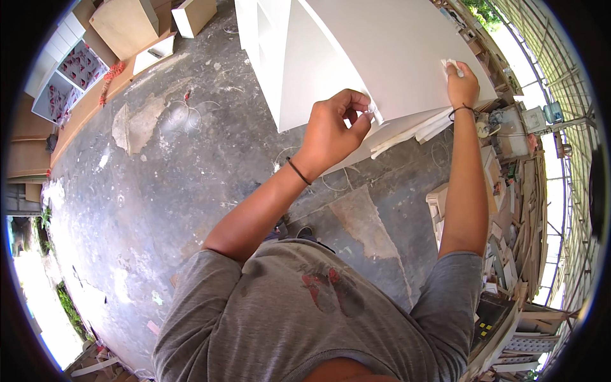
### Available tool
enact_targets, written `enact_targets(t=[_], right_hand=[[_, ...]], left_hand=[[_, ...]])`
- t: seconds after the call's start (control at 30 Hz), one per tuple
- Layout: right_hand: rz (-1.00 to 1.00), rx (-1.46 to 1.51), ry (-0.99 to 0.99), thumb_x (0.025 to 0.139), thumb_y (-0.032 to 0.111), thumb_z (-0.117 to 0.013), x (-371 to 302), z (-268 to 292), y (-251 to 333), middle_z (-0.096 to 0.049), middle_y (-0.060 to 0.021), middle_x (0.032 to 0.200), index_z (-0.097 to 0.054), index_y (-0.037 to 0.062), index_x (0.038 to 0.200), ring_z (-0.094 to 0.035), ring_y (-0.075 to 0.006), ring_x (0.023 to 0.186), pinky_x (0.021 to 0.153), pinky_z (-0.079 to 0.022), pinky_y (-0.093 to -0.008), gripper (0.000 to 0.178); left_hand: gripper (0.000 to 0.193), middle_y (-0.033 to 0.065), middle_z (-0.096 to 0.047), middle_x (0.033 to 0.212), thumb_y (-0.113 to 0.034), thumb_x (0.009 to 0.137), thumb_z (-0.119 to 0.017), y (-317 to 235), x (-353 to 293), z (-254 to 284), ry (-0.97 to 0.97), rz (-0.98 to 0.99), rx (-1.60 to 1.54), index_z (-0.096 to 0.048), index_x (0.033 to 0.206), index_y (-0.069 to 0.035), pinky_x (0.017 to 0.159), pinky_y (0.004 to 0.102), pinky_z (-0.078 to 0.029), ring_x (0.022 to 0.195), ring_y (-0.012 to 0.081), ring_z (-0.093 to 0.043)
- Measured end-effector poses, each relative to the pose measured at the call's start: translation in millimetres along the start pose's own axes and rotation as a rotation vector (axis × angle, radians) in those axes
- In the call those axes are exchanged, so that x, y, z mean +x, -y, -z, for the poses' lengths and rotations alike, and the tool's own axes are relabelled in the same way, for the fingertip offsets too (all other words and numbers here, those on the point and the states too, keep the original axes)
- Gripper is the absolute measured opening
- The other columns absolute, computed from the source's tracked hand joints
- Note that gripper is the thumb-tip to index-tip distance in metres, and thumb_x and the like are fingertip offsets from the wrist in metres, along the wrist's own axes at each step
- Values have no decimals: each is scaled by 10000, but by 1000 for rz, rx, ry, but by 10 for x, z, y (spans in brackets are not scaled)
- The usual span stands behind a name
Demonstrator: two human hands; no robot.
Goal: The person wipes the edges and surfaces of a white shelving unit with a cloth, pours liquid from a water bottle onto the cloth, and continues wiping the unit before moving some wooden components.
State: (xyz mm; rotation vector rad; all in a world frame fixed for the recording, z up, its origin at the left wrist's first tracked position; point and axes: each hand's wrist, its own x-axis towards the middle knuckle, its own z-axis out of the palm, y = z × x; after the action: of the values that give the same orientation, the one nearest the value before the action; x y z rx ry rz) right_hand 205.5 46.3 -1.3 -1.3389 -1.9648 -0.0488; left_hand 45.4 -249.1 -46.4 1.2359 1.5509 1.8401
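A large white cabinet (pixel 394 57) with open shelves on its left side stands in front of me. At its near left corner, my left hand (pixel 337 124) is closed in a pinch, thumb and fingers bent together. A small whitish bit shows at those fingertips, too small to name. Farther right, my right hand (pixel 463 84) rests at the cabinet's white surface near its right edge. Its fingers are closed on a crumpled white wad (pixel 453 65), cloth or paper. White strips (pixel 414 132) stick out beneath the cabinet's near edge.
Around me spreads a stained grey concrete floor (pixel 216 159). Brown board boxes (pixel 124 25) and a small shelf unit with patterned lining (pixel 79 67) stand at the far left. Along the right lie stacked wood offcuts (pixel 509 248), with a wooden piece (pixel 438 202) near my right forearm.
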Motion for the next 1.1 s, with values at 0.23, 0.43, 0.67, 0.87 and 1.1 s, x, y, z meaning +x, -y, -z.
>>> enact_targets(t=[0.23, 0.43, 0.67, 0.87, 1.1], right_hand=[[-13, 18, 10, 791, 396, -626, -9, 6, 33, -662, -154, 1051, -679, 144, 1060, -621, -331, 994, 853, -481, -392, 373], [4, 3, 1, 787, 393, -629, 6, 10, 7, -664, -156, 1045, -682, 142, 1054, -623, -330, 990, 849, -482, -387, 370], [-29, 16, 9, 790, 391, -630, -1, 2, 24, -664, -158, 1045, -680, 139, 1059, -622, -330, 991, 850, -482, -386, 372], [-32, 12, 20, 788, 394, -634, -11, 41, 59, -660, -158, 1060, -678, 134, 1064, -617, -329, 1005, 865, -477, -383, 382], [6, 4, -2, 788, 391, -631, 12, 0, -3, -663, -157, 1047, -678, 144, 1063, -621, -336, 992, 849, -482, -391, 373]], left_hand=[[180, 72, -680, 834, -42, 800, -652, 47, 16, 35, 22, -19, 23, -633, 964, 29, 714, 248, -487, 768, 109, -627], [178, 85, -687, 853, -36, 795, -646, 38, -15, 20, 40, -43, 27, -643, 962, 25, 691, 251, -492, 756, 115, -633], [179, 84, -692, 843, -44, 796, -644, 34, 42, 34, 22, -48, 85, -645, 959, 31, 676, 253, -494, 732, 117, -633], [178, 101, -692, 826, -71, 800, -648, -52, 9, 51, 42, -34, 85, -651, 945, 33, 659, 263, -495, 693, 123, -627], [151, 121, -682, 747, -68, 800, -624, -56, 10, 8, 5, -53, 138, -651, 913, 29, 602, 263, -491, 605, 151, -628]])
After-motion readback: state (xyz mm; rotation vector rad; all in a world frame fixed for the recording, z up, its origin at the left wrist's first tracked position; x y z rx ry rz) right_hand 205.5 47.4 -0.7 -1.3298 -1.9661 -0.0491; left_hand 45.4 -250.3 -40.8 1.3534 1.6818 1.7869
